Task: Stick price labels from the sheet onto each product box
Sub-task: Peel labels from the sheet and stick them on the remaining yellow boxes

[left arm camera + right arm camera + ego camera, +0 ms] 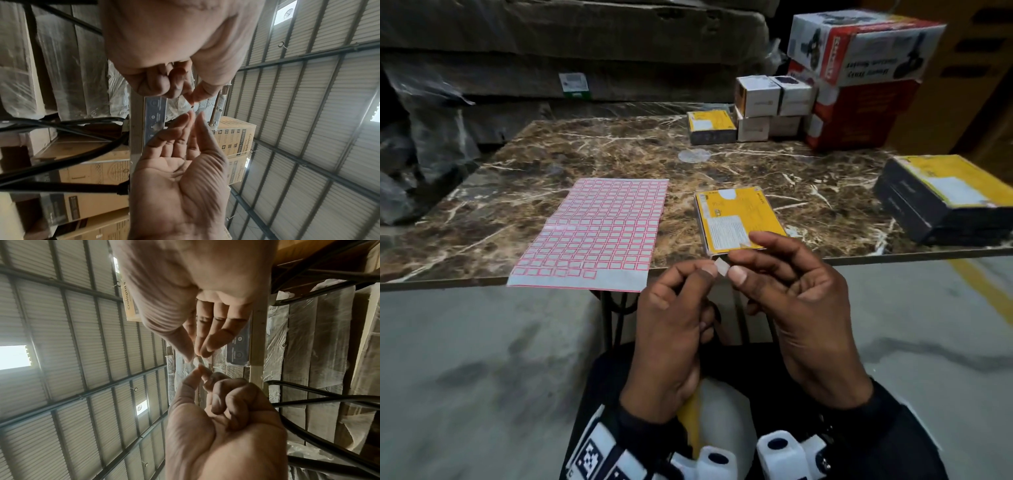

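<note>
A small white price label (721,267) hangs in the air just in front of the table edge. My left hand (707,270) pinches its left end between thumb and forefinger, the other fingers curled in. My right hand (734,265) pinches the other end with thumb and a fingertip, its remaining fingers spread loosely. The right wrist view shows the label (196,361) between both sets of fingertips. The red-bordered label sheet (592,233) lies flat on the table to the left. A yellow product box (736,219) lies just beyond my hands.
The brown marble table (551,161) carries a dark box with a yellow top (945,195) at the right edge. A small yellow box (710,126), white boxes (767,102) and stacked red-and-white cartons (859,78) stand at the back right. Wrapped slabs are stacked behind.
</note>
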Tool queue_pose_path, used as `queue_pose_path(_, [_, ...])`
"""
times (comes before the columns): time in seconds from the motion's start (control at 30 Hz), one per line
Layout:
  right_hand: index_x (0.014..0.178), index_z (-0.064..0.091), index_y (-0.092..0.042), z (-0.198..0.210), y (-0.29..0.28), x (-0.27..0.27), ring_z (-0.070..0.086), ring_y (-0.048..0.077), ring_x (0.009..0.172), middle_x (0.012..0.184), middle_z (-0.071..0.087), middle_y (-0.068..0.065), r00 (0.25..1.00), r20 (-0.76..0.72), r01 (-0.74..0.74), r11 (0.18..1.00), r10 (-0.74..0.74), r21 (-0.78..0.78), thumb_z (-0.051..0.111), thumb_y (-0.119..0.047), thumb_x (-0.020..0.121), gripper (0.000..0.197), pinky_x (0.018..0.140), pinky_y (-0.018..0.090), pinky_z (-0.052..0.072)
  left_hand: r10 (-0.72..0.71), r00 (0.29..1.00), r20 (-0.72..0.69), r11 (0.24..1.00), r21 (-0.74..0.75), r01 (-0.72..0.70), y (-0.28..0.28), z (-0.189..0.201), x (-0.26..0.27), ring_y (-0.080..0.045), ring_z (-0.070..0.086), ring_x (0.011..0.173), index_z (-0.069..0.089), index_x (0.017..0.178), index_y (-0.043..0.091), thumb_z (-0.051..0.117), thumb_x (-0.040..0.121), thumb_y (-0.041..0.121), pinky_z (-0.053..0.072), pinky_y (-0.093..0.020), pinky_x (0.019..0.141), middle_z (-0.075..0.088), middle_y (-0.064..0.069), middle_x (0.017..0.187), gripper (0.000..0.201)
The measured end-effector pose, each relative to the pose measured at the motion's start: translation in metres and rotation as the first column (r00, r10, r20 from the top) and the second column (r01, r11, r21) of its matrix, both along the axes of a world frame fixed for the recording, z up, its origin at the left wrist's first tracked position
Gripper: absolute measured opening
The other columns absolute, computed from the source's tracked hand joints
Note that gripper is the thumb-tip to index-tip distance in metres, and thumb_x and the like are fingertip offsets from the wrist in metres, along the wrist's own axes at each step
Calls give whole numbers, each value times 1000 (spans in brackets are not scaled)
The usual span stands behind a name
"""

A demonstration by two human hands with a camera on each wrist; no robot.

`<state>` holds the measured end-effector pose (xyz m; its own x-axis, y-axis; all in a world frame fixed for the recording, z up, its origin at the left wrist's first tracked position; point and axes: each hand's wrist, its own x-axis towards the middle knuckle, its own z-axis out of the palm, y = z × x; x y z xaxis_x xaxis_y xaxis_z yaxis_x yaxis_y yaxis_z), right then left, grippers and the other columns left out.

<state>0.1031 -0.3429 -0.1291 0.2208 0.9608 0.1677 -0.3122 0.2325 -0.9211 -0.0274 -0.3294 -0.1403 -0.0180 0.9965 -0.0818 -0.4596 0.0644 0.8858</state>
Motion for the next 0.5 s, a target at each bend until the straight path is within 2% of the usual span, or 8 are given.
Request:
queue_pose_path(0.07, [124,68,-11,1,-1,3,77,11,79,100,83,11,1000,-22,-16,1000,16,-12,83,-6,70,56,59,18,55,-26,999,36,1000,-8,27,0,-2,4,-5,22,40,66,87,18,61,98,12,11,-24,45,30,2,58,14])
queue_pose_path(0.2, [126,67,-15,3,-5,2,75,8,69,86,82,8,999,-41,6,1000,-7,-27,83,-2,72,58,56,17,53,-41,998,49,999,0,41,1,-5,10,-6,23,40,66,89,17,61,99,13,13,-22,42,28,0,60,12])
queue_pose_path(0.3, [134,64,-17,3,-6,2,74,10,70,87,82,12,998,-49,43,999,-44,-13,84,5,76,65,58,17,53,-45,998,43,999,7,45,-1,-6,13,-6,23,40,68,91,17,61,99,13,14,-20,42,30,-1,60,11])
queue_pose_path(0.43, [139,59,-21,1,-6,4,73,13,71,86,81,10,998,-10,69,997,-69,26,83,7,81,70,65,21,55,-39,999,22,999,24,39,-1,-7,16,-8,23,42,71,82,21,63,98,12,11,-26,46,31,-3,59,20])
queue_pose_path(0.5, [141,56,-22,1,-7,7,73,16,74,86,81,11,995,41,85,995,-87,53,82,10,82,71,73,27,58,-45,999,-20,998,40,46,0,-7,16,-11,24,44,71,81,22,69,94,15,12,-30,49,33,-4,59,16])
